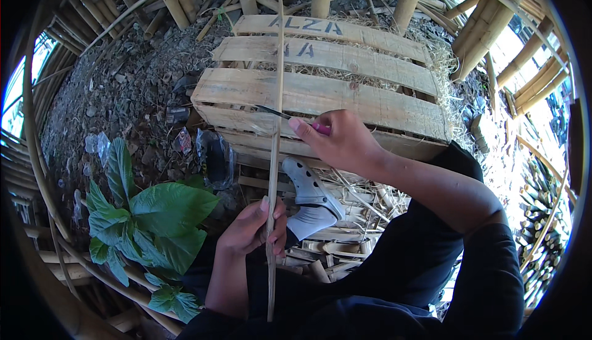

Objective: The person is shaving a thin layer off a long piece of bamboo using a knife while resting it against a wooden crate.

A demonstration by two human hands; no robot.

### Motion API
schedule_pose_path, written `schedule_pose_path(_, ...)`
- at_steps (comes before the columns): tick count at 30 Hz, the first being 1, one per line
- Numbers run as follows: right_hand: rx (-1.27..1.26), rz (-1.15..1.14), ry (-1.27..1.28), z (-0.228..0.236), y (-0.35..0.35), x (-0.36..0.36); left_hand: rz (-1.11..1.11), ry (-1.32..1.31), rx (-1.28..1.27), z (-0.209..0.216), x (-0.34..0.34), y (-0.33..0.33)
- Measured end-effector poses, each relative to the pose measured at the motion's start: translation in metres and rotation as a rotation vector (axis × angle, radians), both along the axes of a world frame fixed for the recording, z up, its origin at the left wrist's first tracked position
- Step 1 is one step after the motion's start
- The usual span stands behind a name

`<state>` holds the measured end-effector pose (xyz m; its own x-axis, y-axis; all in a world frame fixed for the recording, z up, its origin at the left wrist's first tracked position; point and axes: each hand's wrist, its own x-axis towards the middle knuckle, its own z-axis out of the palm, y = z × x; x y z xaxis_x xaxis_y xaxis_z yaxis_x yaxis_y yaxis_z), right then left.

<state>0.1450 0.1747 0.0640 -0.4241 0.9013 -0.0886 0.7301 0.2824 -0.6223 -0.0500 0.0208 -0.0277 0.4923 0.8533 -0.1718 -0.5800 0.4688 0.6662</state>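
Note:
My left hand grips a long thin bamboo strip near its lower part and holds it upright in front of me. My right hand is closed on a knife with a pink handle. The dark blade lies against the strip about halfway up. The strip's top end reaches up past a wooden crate. My foot in a grey clog rests below the crate.
Cut bamboo scraps lie on the ground under my hands. A broad-leaved green plant grows at the left. Bamboo poles form a frame all around. Stony soil with bits of litter spreads at the upper left.

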Motion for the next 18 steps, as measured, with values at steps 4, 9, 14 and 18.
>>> schedule_pose_path(4, -0.135, 0.005, 0.201, -0.018, 0.006, 0.003, -0.194, -0.017, 0.08, -0.014, -0.01, 0.003)
schedule_pose_path(9, -0.318, -0.069, 0.245, -0.022, 0.003, -0.002, -0.326, 0.044, 0.135, -0.023, -0.012, 0.002)
schedule_pose_path(14, -0.345, -0.062, 0.211, -0.026, -0.001, -0.005, -0.514, 0.108, 0.193, -0.029, -0.012, 0.005)
schedule_pose_path(18, -0.27, -0.028, 0.214, -0.029, -0.002, -0.003, -0.35, -0.002, 0.148, -0.032, -0.004, 0.005)
